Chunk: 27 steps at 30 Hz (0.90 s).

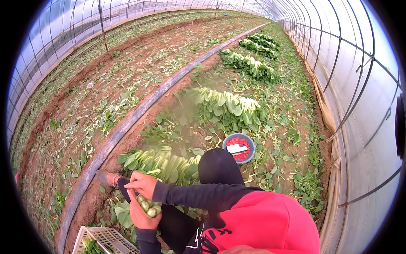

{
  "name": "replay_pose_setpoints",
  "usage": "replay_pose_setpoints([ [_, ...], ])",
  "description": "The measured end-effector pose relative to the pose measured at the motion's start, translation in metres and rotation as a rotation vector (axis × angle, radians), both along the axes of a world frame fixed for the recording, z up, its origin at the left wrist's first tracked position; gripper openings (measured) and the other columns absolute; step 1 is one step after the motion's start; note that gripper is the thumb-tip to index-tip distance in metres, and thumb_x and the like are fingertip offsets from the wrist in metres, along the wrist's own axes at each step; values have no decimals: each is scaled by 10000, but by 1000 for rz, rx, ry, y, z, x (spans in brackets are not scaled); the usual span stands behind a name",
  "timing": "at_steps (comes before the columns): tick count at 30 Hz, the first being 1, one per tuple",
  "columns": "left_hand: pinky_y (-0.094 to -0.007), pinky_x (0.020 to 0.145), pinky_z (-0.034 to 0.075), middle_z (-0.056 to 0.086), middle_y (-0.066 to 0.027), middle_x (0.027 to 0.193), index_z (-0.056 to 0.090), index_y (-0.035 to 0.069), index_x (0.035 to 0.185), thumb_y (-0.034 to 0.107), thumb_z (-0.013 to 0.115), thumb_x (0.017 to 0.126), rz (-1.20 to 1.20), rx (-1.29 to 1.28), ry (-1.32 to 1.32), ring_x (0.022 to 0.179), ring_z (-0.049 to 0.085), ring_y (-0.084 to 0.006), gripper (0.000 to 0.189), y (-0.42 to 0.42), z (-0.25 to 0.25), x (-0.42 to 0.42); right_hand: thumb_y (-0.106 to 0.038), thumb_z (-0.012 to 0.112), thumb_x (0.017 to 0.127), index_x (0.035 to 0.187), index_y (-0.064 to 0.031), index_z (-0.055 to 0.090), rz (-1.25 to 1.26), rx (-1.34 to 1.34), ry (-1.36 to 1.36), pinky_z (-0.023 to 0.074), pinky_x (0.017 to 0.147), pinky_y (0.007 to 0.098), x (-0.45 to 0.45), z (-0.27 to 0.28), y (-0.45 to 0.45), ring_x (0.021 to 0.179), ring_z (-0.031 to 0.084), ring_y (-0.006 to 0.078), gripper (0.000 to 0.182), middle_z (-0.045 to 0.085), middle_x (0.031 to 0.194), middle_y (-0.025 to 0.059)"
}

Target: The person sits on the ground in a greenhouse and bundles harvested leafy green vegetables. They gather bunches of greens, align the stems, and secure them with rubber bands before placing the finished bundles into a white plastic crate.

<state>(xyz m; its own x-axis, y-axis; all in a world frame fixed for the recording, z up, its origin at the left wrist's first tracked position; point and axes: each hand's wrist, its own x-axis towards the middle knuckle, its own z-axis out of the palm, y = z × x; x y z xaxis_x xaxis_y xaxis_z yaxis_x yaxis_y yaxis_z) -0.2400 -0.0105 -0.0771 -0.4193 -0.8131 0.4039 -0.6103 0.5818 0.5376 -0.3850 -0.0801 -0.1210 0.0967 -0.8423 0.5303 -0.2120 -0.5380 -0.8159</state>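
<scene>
My left hand [141,213] is wrapped around a bunch of leafy greens that look like bok choy [150,206], its pale rounded stem ends facing up. Above it, my right hand [144,184] has its fingers bent together at the left fingertips. Whether anything thin is between those fingers is too small to tell. Just beyond my hands lies a row of bok choy [168,165], pale stems up and leaves down. Below my left hand, a white plastic crate [119,243] holds some greens [90,247].
A blue-grey basin [252,152] with red strips [238,142] and a white phone-like object [236,148] sits past my knee [217,163]. More greens rows [226,106] stretch ahead. A long grey pipe [139,112] runs left; plastic greenhouse sheeting [358,152] rises right.
</scene>
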Motion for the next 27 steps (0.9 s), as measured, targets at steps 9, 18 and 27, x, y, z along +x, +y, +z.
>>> replay_pose_setpoints([
  [9,-394,1052,448,550,-193,1432,359,38,1537,193,789,750,-70,-1,34,1271,560,-350,910,-14,0,27,37,631,836,967,-45,523,230,14,-179,450,1026,393,16,119,69,890,613,242,189,565,903,103],
  [18,-422,1081,459,353,-266,1588,105,-6,1615,106,886,561,-207,201,368,1284,574,-342,1317,-26,-26,35,-539,338,1093,755,-58,510,143,693,-191,460,641,293,-12,-14,-8,613,504,147,612,472,651,23],
  [27,-402,1079,461,339,-210,1613,124,-41,1601,159,908,592,-97,332,260,1299,557,-348,1293,-16,-7,26,-226,622,987,858,-49,563,108,739,-41,520,528,272,-26,48,124,782,663,208,227,622,840,57],
])
